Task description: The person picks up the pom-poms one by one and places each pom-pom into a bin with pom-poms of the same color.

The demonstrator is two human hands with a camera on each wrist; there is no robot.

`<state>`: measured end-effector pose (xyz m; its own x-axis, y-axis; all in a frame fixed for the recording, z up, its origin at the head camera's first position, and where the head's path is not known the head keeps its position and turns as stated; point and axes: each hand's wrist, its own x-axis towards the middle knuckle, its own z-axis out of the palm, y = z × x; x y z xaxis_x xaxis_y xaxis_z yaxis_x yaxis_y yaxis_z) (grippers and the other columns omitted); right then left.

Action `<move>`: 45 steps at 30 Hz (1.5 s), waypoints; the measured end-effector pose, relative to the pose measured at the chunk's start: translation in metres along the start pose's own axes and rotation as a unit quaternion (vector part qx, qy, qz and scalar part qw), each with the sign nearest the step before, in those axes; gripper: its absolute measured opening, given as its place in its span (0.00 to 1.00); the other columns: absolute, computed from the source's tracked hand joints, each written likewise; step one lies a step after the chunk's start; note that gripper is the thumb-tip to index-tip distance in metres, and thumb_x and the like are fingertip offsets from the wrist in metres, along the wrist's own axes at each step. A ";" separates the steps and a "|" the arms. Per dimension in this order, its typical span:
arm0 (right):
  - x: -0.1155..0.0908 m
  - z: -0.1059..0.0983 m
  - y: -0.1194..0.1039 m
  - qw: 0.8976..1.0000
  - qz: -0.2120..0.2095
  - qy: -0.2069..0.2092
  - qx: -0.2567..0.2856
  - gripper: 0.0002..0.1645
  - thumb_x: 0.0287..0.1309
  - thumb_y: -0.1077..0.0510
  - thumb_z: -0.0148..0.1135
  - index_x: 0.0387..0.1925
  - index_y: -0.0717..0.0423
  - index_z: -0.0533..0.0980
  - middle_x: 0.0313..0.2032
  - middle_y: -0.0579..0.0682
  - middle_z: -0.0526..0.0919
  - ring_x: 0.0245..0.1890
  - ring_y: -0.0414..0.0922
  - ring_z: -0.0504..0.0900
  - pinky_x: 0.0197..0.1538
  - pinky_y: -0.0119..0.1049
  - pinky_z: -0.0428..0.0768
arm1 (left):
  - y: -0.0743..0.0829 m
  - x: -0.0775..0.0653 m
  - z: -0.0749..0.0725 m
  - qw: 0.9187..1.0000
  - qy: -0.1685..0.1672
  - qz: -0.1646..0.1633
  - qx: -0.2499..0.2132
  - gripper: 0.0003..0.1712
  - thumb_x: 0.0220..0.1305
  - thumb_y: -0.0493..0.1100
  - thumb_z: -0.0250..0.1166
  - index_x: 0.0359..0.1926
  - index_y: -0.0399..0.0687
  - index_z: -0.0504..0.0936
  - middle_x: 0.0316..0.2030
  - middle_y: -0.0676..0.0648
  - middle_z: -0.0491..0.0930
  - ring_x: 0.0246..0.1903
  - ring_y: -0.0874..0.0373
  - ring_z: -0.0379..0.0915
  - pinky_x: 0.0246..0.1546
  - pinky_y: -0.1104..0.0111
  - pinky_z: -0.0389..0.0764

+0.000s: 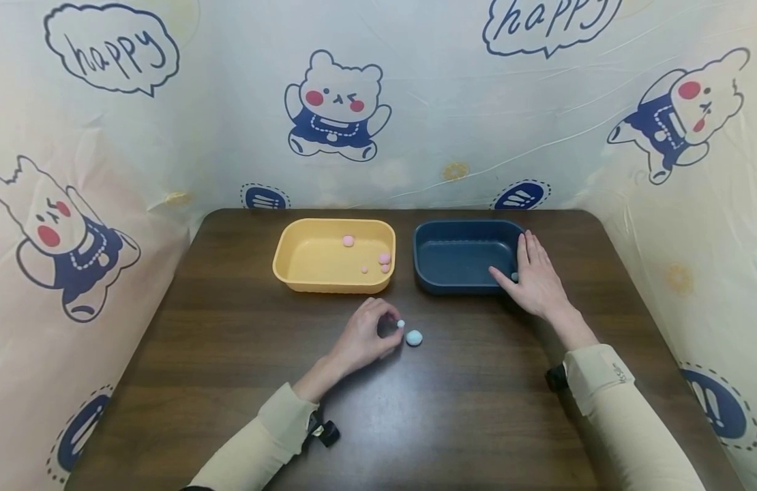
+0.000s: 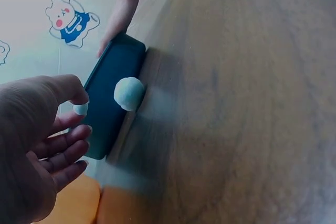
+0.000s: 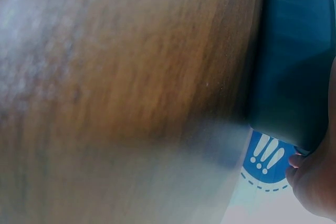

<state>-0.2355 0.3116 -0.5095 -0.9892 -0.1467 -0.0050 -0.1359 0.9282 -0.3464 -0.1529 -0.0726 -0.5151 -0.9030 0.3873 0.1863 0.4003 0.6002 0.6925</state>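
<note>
My left hand [image 1: 369, 334] pinches a small light-blue ball [image 1: 401, 324] between thumb and index finger, just above the table. Close to its fingertips, a larger light-blue ball [image 1: 414, 337] sits on the wood; in the left wrist view this bigger ball [image 2: 129, 94] overlaps the dark blue tray. On the right corner of the dark blue tray [image 1: 458, 287] rests my right hand [image 1: 538, 281], fingers straight along the end rim and thumb across the front rim. Inside that corner, a small bluish ball [image 1: 515, 277] shows, partly hidden by the hand.
Left of the blue tray stands a yellow tray [image 1: 311, 286] holding several pink balls [image 1: 348, 241] of different sizes. Both trays stand near the back edge of the brown wooden table [image 1: 452, 409]. A printed curtain [image 1: 415, 102] hangs behind and at the sides.
</note>
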 end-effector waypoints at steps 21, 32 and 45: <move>-0.001 -0.002 -0.001 1.000 0.001 -0.003 0.004 0.69 0.78 0.23 0.47 0.86 0.69 0.31 0.89 0.68 0.31 0.90 0.68 0.37 0.90 0.66 0.44 | 0.017 0.024 0.010 0.998 -0.004 0.047 -0.035 0.09 0.67 0.39 0.77 0.45 0.48 0.86 0.44 0.49 0.86 0.49 0.56 0.81 0.53 0.57 0.88; -0.001 -0.002 0.000 1.000 0.000 -0.004 0.002 0.69 0.78 0.23 0.47 0.87 0.69 0.32 0.89 0.68 0.31 0.90 0.68 0.37 0.90 0.66 0.44 | 0.019 0.041 0.014 0.996 0.006 0.073 -0.050 0.10 0.68 0.39 0.77 0.46 0.47 0.86 0.44 0.48 0.87 0.49 0.54 0.81 0.55 0.58 0.89; -0.002 -0.002 -0.002 1.000 0.000 -0.004 0.004 0.69 0.78 0.22 0.46 0.87 0.69 0.32 0.89 0.68 0.32 0.90 0.68 0.37 0.89 0.66 0.44 | 0.024 0.066 0.012 0.994 0.024 0.078 -0.076 0.10 0.68 0.38 0.77 0.47 0.43 0.87 0.44 0.44 0.87 0.48 0.49 0.80 0.54 0.51 0.87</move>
<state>-0.2337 0.3105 -0.5070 -0.9888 -0.1487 -0.0121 -0.1348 0.9254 -0.3543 -0.2007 -0.0245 -0.4945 -0.8393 0.4321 0.3300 0.5113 0.4208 0.7493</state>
